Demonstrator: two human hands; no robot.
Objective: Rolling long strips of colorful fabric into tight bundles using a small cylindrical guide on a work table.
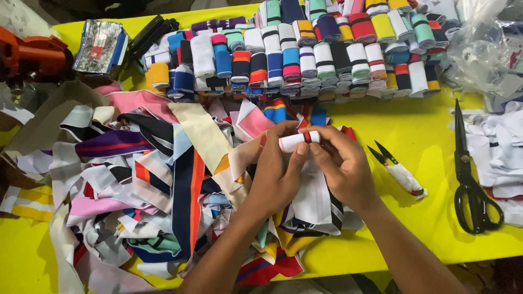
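Gripping white fabric roll (294,141) — left hand (278,169), right hand (340,163) around it.

A bright yellow bench (419,130) carries everything. Along its far edge stand packed rows of rolled striped fabric bands (305,51). A loose heap of coloured fabric strips (163,185) covers its left half. To the right lie small thread snips (395,166), large black scissors (471,179) and a pile of white cloth pieces (498,149).
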